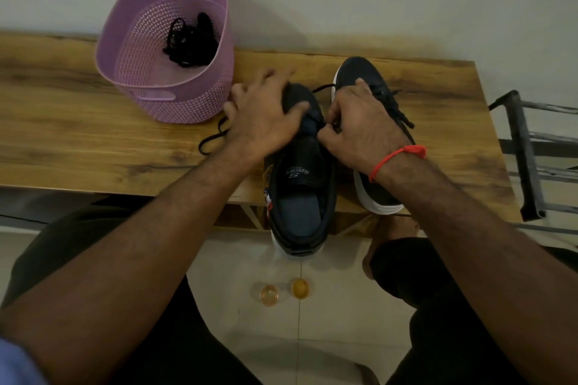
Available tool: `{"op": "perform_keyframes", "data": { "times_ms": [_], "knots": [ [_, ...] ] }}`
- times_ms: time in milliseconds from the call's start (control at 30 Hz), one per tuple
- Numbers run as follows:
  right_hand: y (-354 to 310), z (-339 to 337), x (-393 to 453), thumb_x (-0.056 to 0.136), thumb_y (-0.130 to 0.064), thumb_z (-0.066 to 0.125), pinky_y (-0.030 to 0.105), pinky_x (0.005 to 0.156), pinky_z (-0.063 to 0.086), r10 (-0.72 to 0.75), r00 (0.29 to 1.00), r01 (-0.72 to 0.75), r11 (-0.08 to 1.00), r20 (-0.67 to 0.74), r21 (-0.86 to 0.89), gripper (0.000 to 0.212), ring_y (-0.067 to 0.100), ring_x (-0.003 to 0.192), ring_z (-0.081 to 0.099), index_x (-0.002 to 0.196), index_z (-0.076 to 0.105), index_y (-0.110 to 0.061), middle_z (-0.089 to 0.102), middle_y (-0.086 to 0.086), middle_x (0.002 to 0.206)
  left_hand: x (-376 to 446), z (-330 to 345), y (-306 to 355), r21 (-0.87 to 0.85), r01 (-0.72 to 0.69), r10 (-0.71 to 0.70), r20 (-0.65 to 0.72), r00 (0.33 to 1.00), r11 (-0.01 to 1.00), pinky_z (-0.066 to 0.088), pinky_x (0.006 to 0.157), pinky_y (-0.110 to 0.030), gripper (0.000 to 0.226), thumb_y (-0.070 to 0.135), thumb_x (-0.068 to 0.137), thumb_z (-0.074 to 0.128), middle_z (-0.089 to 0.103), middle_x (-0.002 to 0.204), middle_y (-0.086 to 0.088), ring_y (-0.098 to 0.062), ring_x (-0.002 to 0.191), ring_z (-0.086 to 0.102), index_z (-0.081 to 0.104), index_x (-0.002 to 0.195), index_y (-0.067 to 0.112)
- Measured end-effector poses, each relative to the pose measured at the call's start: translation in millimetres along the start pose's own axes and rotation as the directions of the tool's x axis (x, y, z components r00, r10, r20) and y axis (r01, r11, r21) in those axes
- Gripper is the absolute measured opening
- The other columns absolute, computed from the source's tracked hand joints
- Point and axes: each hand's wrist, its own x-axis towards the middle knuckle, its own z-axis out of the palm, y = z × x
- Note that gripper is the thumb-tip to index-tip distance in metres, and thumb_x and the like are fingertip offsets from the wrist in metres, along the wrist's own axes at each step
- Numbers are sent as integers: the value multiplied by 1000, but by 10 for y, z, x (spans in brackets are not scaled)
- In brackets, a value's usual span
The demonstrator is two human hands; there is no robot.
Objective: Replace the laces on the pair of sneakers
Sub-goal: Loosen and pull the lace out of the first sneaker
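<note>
Two black sneakers stand on a wooden table (pixel 93 147). The near sneaker (pixel 301 197) overhangs the front edge, its heel toward me. My left hand (pixel 262 116) lies over its toe with fingers spread and the thumb pressing the upper. My right hand (pixel 356 128) pinches the black lace (pixel 212 137) at the eyelets; loose ends trail left on the table and up between the shoes. The second sneaker (pixel 375 194), with a white sole and its lace in place, sits to the right, partly under my right wrist.
A purple plastic basket (pixel 150 78) stands at the back left with a bundle of black laces (pixel 190 40) inside. A metal rack (pixel 528 150) is beside the table's right end. Two small amber objects (pixel 284 291) lie on the tiled floor between my knees.
</note>
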Motion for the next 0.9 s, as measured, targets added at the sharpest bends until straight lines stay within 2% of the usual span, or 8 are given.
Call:
{"op": "perform_keyframes", "data": {
  "times_ms": [100, 233, 333, 500, 567, 667, 833, 900],
  "knots": [
    [-7, 6, 3, 87, -20, 63, 42, 123, 16, -7, 1000, 7, 1000, 13, -13, 14, 29, 149, 21, 91, 49, -20, 52, 9, 129, -94, 141, 91, 201, -194, 171, 128, 977, 960, 24, 100, -45, 44, 45, 92, 66, 26, 162, 8, -31, 136, 24, 57, 135, 47],
    [-1, 17, -13, 88, -20, 64, 42, 123, 19, 4, 1000, -4, 1000, 16, -4, 15, 28, 150, 16, 93, 50, -19, 52, 9, 131, -82, 107, 98, 234, -158, 161, 4, 987, 959, 24, 91, -43, 21, 46, 94, 63, 50, 144, 14, -27, 128, 33, 72, 113, 41],
    [8, 19, -17, 87, -20, 64, 41, 122, 20, 8, 1000, -8, 1000, 5, -1, 15, 27, 151, 15, 93, 50, -19, 52, 8, 132, 23, -21, 1, 215, -132, 142, -33, 989, 968, 19, 86, -39, 17, 50, 91, 66, 54, 139, 16, -26, 126, 34, 73, 104, 42],
    [-13, 28, -3, 87, -22, 65, 41, 122, 19, 2, 1000, -2, 1000, 16, -8, 15, 27, 151, 16, 92, 50, -21, 52, 8, 131, -46, 36, 19, 219, -163, 128, 167, 978, 962, 23, 91, -41, 32, 56, 92, 61, 42, 152, 13, -28, 133, 28, 67, 122, 46],
    [-16, 30, 2, 87, -21, 64, 41, 123, 19, 2, 1000, -2, 1000, 14, -17, 15, 27, 150, 18, 92, 50, -20, 52, 8, 128, -102, 113, 81, 250, -167, 126, 174, 977, 954, 24, 93, -43, 27, 50, 94, 61, 43, 152, 12, -27, 133, 29, 70, 118, 42],
    [-10, 24, -10, 87, -20, 64, 41, 123, 19, 5, 1000, -5, 1000, 8, -9, 15, 27, 150, 18, 92, 50, -20, 53, 8, 128, -91, 98, 101, 241, -139, 123, 80, 989, 961, 26, 93, -44, 20, 49, 95, 61, 53, 141, 13, -25, 128, 35, 72, 108, 38],
    [5, 4, -16, 86, -22, 66, 40, 122, 19, 11, 1000, -11, 1000, 4, -5, 16, 28, 150, 17, 91, 51, -21, 53, 6, 128, 26, -116, 5, 49, -44, 58, -342, 938, 998, 27, 89, -37, 17, 44, 96, 60, 63, 119, 14, -17, 116, 51, 71, 97, 31],
    [5, 0, -7, 87, -22, 66, 41, 123, 19, 7, 1000, -7, 1000, 12, -9, 16, 29, 150, 17, 91, 51, -21, 53, 6, 129, 51, -158, -45, 12, -24, 27, -365, 931, 1000, 34, 94, -37, 18, 42, 97, 60, 64, 118, 12, -16, 114, 54, 71, 99, 28]
  ]
}}
